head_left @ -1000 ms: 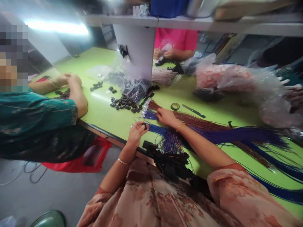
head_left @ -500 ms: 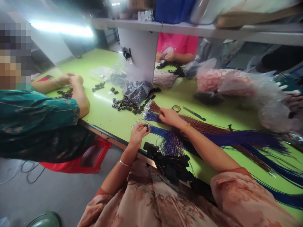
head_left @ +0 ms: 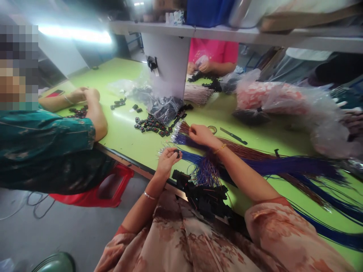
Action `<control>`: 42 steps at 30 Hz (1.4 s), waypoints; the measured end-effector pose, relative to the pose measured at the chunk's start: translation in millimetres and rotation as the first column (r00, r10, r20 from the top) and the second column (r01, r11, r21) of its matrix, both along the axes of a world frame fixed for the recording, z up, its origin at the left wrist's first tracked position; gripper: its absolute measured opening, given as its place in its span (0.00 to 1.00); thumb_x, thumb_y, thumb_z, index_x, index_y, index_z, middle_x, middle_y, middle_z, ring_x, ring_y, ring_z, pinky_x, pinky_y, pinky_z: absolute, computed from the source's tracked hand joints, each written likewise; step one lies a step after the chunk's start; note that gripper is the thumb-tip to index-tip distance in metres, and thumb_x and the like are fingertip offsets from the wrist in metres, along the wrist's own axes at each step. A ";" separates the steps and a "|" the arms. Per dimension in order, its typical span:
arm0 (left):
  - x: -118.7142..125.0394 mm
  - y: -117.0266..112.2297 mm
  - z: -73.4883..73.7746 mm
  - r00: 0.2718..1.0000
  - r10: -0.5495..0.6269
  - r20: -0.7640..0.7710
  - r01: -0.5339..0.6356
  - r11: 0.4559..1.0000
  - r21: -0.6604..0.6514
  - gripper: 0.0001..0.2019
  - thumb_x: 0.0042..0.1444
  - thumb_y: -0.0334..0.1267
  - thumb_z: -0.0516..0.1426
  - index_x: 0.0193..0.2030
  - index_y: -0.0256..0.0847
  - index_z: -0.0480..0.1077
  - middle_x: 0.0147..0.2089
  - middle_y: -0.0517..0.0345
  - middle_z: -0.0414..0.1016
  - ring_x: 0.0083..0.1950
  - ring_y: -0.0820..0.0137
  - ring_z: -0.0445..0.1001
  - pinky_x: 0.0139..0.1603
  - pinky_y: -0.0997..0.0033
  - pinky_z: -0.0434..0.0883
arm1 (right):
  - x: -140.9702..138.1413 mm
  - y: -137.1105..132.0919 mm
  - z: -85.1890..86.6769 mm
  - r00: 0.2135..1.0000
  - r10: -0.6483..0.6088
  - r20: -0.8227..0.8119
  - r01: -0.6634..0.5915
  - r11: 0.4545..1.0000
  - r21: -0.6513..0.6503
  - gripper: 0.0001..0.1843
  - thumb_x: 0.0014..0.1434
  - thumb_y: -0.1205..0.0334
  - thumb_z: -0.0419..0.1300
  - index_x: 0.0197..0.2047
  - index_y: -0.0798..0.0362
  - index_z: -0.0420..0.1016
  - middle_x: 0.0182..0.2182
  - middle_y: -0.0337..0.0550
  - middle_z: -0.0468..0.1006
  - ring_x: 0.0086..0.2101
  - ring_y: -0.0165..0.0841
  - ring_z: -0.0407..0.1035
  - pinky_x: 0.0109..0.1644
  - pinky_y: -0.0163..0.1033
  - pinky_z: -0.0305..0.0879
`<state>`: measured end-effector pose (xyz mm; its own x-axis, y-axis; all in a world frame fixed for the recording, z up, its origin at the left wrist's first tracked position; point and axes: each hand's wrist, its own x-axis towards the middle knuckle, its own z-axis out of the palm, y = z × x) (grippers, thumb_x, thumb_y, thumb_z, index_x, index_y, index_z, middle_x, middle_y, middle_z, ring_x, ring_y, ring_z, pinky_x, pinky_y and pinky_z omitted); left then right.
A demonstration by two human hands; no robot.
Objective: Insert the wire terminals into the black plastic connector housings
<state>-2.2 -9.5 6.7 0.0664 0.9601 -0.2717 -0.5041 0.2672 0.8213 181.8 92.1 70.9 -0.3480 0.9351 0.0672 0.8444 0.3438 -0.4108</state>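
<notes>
Between the fingertips of my left hand is a small black plastic part; the hand is closed on it near the table's front edge. My right hand is farther in, its fingers pinched together at the bundle of brown wires. What those fingers hold, if anything, is hidden. Silvery tips line the left ends of the brown wires. Blue wires lie below my right hand, partly running under that forearm. A heap of black plastic pieces sits at the edge against my body.
Several small black parts are scattered beside a plastic bag. A tape roll and a knife lie beyond my right hand. Plastic bags stand at the right. A co-worker's forearms rest at left; another person sits opposite.
My right hand has shifted slightly up and left along the brown wires. My left hand has barely moved and still holds the black part.
</notes>
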 end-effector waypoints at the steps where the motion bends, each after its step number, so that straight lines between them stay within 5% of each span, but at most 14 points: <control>1: 0.4 -0.2 -0.1 1.000 -0.001 0.002 0.001 1.000 0.000 0.18 0.45 0.37 0.68 0.41 0.36 0.69 0.37 0.53 0.78 0.40 0.69 0.78 0.55 0.55 0.71 | -4.3 0.2 -1.3 0.999 0.017 -0.045 -0.017 1.000 0.003 0.09 0.58 0.64 0.52 0.34 0.55 0.73 0.32 0.45 0.78 0.31 0.32 0.66 0.35 0.35 0.54; 7: 0.2 -1.9 -0.7 1.000 0.014 0.019 -0.013 1.000 -0.007 0.19 0.44 0.36 0.69 0.41 0.35 0.69 0.37 0.53 0.78 0.41 0.68 0.78 0.55 0.54 0.70 | -22.5 2.6 -8.6 0.990 0.053 -0.128 -0.046 0.997 0.058 0.08 0.57 0.65 0.53 0.35 0.55 0.72 0.31 0.43 0.77 0.30 0.31 0.65 0.34 0.34 0.54; 15: 0.9 -4.4 -1.5 1.000 0.002 0.029 -0.002 1.000 -0.005 0.20 0.43 0.36 0.69 0.41 0.35 0.69 0.37 0.52 0.78 0.40 0.68 0.78 0.55 0.55 0.71 | -18.1 2.5 -29.0 0.989 0.076 0.127 -0.070 0.996 -0.050 0.07 0.56 0.63 0.56 0.35 0.55 0.75 0.37 0.48 0.79 0.35 0.35 0.68 0.37 0.36 0.55; 22: 0.6 -4.2 -1.0 1.000 -0.003 0.026 0.003 1.000 -0.001 0.18 0.45 0.36 0.68 0.42 0.35 0.69 0.37 0.53 0.78 0.40 0.69 0.78 0.55 0.56 0.71 | -13.8 4.2 -26.3 0.984 0.082 -0.161 -0.082 0.997 0.008 0.07 0.56 0.63 0.55 0.32 0.55 0.74 0.30 0.42 0.77 0.30 0.30 0.65 0.36 0.34 0.56; 29: 5.0 -4.3 1.1 0.998 -0.006 0.059 0.005 1.000 0.006 0.16 0.46 0.34 0.67 0.41 0.35 0.69 0.37 0.52 0.78 0.41 0.68 0.78 0.56 0.54 0.70 | -32.1 -10.4 -14.1 0.814 0.124 -0.568 -0.188 0.980 -0.056 0.07 0.52 0.61 0.56 0.28 0.56 0.70 0.24 0.36 0.70 0.26 0.26 0.60 0.31 0.32 0.56; 34: 4.9 -2.0 1.2 0.992 -0.002 0.129 0.000 1.000 0.013 0.13 0.49 0.32 0.65 0.41 0.37 0.69 0.37 0.55 0.77 0.42 0.68 0.77 0.58 0.54 0.69 | -25.8 -38.6 -8.9 0.808 0.097 -0.582 -0.186 0.978 -0.096 0.06 0.51 0.63 0.55 0.27 0.56 0.70 0.22 0.35 0.69 0.24 0.25 0.58 0.29 0.32 0.53; 42: 8.1 -1.0 2.1 0.980 -0.004 0.201 0.003 1.000 0.007 0.11 0.51 0.29 0.62 0.41 0.37 0.70 0.39 0.54 0.77 0.43 0.70 0.76 0.61 0.53 0.67 | -16.5 -70.6 -18.2 0.904 0.115 -0.412 -0.155 0.986 -0.065 0.12 0.54 0.60 0.54 0.21 0.54 0.64 0.19 0.34 0.64 0.23 0.25 0.53 0.28 0.33 0.46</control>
